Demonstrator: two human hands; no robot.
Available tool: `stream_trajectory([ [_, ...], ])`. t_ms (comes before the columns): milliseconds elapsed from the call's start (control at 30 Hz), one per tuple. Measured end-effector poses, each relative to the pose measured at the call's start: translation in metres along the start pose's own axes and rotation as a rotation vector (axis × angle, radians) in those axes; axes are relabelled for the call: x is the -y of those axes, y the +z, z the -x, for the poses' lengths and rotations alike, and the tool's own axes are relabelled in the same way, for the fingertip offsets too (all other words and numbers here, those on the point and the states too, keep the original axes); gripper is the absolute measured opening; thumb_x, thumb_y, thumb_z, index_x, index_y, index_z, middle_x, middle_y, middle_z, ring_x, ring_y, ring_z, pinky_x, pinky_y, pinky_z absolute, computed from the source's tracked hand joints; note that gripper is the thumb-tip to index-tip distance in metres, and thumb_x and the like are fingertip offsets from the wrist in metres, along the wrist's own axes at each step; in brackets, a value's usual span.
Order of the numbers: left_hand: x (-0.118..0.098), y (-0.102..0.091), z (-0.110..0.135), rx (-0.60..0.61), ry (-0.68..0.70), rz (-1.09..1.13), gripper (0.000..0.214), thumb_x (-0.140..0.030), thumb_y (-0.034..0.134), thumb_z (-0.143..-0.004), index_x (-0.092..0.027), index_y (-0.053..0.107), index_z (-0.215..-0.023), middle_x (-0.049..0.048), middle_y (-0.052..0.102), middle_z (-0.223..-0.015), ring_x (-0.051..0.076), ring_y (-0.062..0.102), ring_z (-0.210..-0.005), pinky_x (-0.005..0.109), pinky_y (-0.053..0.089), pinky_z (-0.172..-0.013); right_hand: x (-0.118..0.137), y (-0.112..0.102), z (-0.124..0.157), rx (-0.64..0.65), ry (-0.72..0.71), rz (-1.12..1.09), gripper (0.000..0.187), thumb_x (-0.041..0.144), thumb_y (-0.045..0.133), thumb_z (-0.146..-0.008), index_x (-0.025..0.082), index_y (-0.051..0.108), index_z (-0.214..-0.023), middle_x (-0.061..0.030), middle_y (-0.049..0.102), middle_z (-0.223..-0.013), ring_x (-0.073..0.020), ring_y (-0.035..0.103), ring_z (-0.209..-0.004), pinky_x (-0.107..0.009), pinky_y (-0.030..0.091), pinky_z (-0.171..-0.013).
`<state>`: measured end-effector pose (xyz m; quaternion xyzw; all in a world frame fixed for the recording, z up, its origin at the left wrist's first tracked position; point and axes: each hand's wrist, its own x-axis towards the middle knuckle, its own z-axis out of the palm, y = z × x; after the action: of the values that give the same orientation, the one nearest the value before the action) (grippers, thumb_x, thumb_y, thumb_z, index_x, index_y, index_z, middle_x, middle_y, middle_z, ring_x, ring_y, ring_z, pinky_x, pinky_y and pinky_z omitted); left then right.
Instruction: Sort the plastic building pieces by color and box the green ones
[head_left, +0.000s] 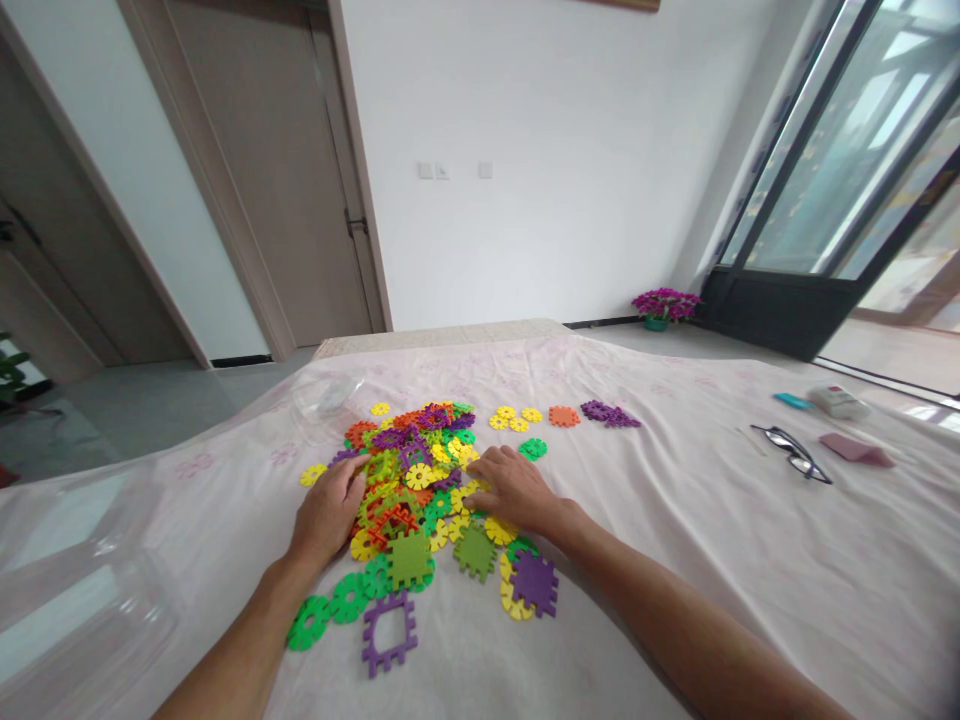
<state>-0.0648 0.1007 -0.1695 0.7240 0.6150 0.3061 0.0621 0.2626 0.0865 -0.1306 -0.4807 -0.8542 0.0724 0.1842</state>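
A: What can't we make out around the pile of plastic pieces (394, 470)?

B: Its middle is layered so deep that we can't count it. The left hand (326, 515) is cupped and partly open against the pile's left edge; its fingertips are partly hidden, and we see no piece gripped. The right hand (514, 490) lies on the pile's right edge, fingers loosely bent, thumb apart, over yellow pieces; whether it pinches one, we can't tell.

A: And left of the pile?

B: A large clear container (82, 590), cut off by the picture's edge. A see-through thing (330, 395) beyond the pile's far left corner is too faint for us to name.

A: Let's count the loose ones.

B: On the near side of the pile we have two green squares (475, 552), one purple frame (389, 634) and one purple square (534, 582), which partly covers yellow discs (516, 600). To the pile's far right: four yellow discs in a cluster, one orange square (564, 416), and overlapping purple pieces (609, 413) we can't separate.

A: Further right of the pile?

B: One pair of glasses (795, 453) on the cloth (675, 500).
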Motion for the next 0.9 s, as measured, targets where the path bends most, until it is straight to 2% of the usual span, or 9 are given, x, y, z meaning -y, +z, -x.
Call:
stream_trajectory([
  [233, 0.0, 0.0, 0.0, -0.008, 0.002, -0.007, 0.044, -0.037, 0.034, -0.095, -0.021, 0.059, -0.127, 0.0071, 0.063, -0.129, 0.023, 0.056, -0.121, 0.04, 0.042, -0.107, -0.004, -0.002, -0.004, 0.04, 0.032, -0.133, 0.028, 0.042, 0.078, -0.074, 0.021, 0.069, -0.089, -0.0038, 0.064, -0.091, -0.0191, 0.054, -0.09, -0.028, 0.037, -0.076],
  [367, 0.0, 0.0, 0.0, -0.015, 0.008, -0.001, 0.044, -0.037, 0.035, -0.094, -0.021, 0.059, -0.127, 0.0069, 0.064, -0.128, 0.023, 0.056, -0.121, 0.04, 0.042, -0.106, -0.006, 0.004, -0.003, 0.012, 0.138, -0.308, 0.026, 0.033, 0.081, -0.068, 0.019, 0.064, -0.082, 0.0015, 0.061, -0.079, -0.0133, 0.051, -0.073, -0.024, 0.033, -0.062],
  [467, 0.001, 0.0, 0.0, -0.015, 0.009, -0.001, 0.043, -0.036, 0.035, -0.094, -0.023, 0.059, -0.127, 0.0055, 0.064, -0.128, 0.022, 0.057, -0.12, 0.038, 0.043, -0.105, -0.01, 0.008, -0.004, -0.01, 0.213, -0.472, 0.024, 0.031, 0.077, -0.068, 0.019, 0.061, -0.08, 0.005, 0.057, -0.07, -0.0103, 0.048, -0.062, -0.023, 0.03, -0.055],
  [533, 0.001, 0.0, 0.0, -0.014, 0.006, -0.004, 0.043, -0.037, 0.036, -0.094, -0.024, 0.06, -0.127, 0.005, 0.064, -0.128, 0.021, 0.058, -0.12, 0.037, 0.043, -0.105, -0.018, 0.008, -0.008, -0.082, 0.247, -0.525, 0.023, 0.033, 0.076, -0.069, 0.019, 0.06, -0.078, 0.0052, 0.056, -0.067, -0.0101, 0.048, -0.061, -0.023, 0.031, -0.054],
  [633, 0.0, 0.0, 0.0, -0.018, 0.002, -0.012, 0.043, -0.036, 0.035, -0.094, -0.023, 0.059, -0.127, 0.0052, 0.064, -0.128, 0.021, 0.058, -0.12, 0.037, 0.043, -0.105, -0.038, 0.004, -0.017, -0.286, 0.353, -0.561, 0.023, 0.036, 0.074, -0.07, 0.019, 0.061, -0.078, 0.0027, 0.06, -0.07, -0.0121, 0.052, -0.063, -0.024, 0.037, -0.056],
  [767, -0.002, -0.001, 0.0, -0.014, 0.004, -0.017, 0.044, -0.036, 0.034, -0.094, -0.021, 0.059, -0.127, 0.0062, 0.064, -0.128, 0.022, 0.057, -0.12, 0.038, 0.042, -0.106, -0.071, 0.0, -0.022, -0.6, 0.483, -0.632, 0.035, 0.038, 0.068, -0.073, 0.02, 0.062, -0.103, -0.0052, 0.065, -0.099, -0.0165, 0.063, -0.077, -0.03, 0.051, -0.068],
  [833, -0.002, -0.001, 0.0, -0.016, 0.007, -0.014, 0.044, -0.036, 0.034, -0.094, -0.02, 0.059, -0.127, 0.0066, 0.064, -0.128, 0.022, 0.057, -0.121, 0.038, 0.041, -0.107, -0.083, 0.001, -0.018, -0.684, 0.448, -0.54, 0.036, 0.033, 0.063, -0.076, 0.02, 0.061, -0.11, -0.0086, 0.062, -0.113, -0.0197, 0.064, -0.091, -0.034, 0.054, -0.075],
  [900, -0.002, -0.001, 0.0, -0.022, 0.007, -0.012, 0.044, -0.036, 0.034, -0.094, -0.021, 0.06, -0.126, 0.0064, 0.064, -0.128, 0.021, 0.057, -0.121, 0.037, 0.042, -0.106, -0.088, 0.005, -0.011, -0.666, 0.351, -0.399, 0.032, 0.026, 0.058, -0.078, 0.022, 0.063, -0.11, -0.0086, 0.06, -0.119, -0.0219, 0.061, -0.105, -0.038, 0.054, -0.083],
])
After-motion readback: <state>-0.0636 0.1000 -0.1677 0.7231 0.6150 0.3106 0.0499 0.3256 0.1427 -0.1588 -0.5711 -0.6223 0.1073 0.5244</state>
